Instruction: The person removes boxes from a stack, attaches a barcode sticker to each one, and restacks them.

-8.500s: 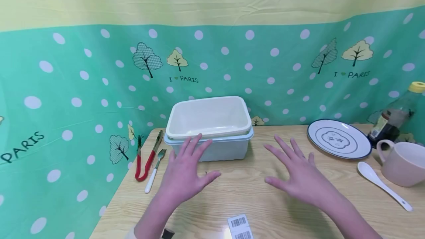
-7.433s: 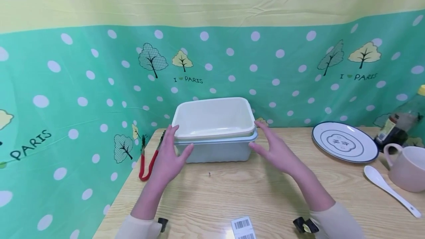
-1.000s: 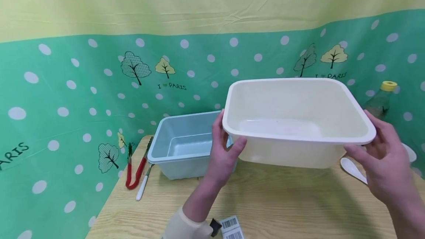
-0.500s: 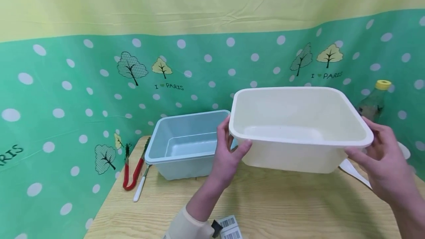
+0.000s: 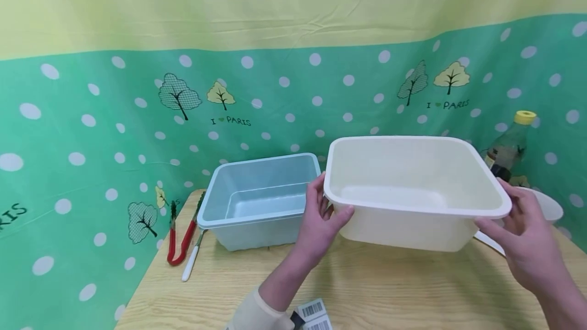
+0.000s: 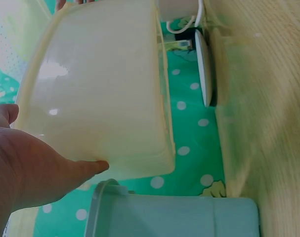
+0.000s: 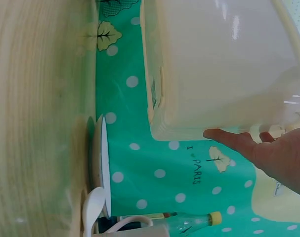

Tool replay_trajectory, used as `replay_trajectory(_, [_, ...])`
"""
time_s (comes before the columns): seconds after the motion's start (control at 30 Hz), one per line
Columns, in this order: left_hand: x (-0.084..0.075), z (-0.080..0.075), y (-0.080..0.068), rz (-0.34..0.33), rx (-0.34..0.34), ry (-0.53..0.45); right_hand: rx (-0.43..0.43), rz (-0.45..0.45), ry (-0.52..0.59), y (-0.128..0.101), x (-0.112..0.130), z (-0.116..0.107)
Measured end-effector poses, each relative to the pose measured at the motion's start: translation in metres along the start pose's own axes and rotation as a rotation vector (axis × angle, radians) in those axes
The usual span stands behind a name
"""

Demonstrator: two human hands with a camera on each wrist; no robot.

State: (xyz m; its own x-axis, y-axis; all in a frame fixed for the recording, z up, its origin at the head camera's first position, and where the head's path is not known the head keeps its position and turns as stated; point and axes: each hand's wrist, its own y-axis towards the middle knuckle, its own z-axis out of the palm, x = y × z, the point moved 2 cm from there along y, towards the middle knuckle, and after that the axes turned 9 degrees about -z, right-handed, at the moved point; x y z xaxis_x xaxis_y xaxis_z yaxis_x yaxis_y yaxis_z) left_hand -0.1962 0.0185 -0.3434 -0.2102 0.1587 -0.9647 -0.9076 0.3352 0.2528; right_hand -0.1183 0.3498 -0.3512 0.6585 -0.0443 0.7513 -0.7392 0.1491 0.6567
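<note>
Both hands hold a white plastic basin in the air over the table's right half, its open side tipped slightly toward me. My left hand grips its left end, thumb at the front below the rim and fingers behind. At the opposite end my right hand grips it the same way, with its thumb against the wall in the right wrist view. In the left wrist view the basin's underside is apart from the wooden tabletop. A light blue basin stands on the table just left of my left hand, its inside bare.
Red-handled tongs and a white-handled fork lie at the left. A plate, a white spoon, a mug and a yellow-capped bottle are at the right. A barcode label is at the front edge.
Earlier the white basin sat inside the blue one and both hands were bare. Now both hands hold it to the right of the blue basin; over the last second it has sunk lower.
</note>
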Motion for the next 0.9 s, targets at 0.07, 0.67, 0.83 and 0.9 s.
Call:
replay_trajectory(0.07, [0.002,0.000,-0.001,-0.011,-0.002,-0.006,-0.002,0.010,0.015,-0.001,-0.003,-0.001])
replay_trajectory(0.67, [0.020,-0.001,-0.007,-0.148,-0.011,0.001,0.065,0.225,-0.200,-0.015,-0.019,-0.017])
replay_trajectory(0.83, [0.027,-0.005,-0.006,-0.158,-0.018,0.026,0.106,0.294,-0.265,-0.017,-0.026,-0.017])
replay_trajectory(0.9, [0.028,-0.007,-0.006,-0.156,-0.023,0.050,0.113,0.294,-0.250,-0.017,-0.027,-0.016])
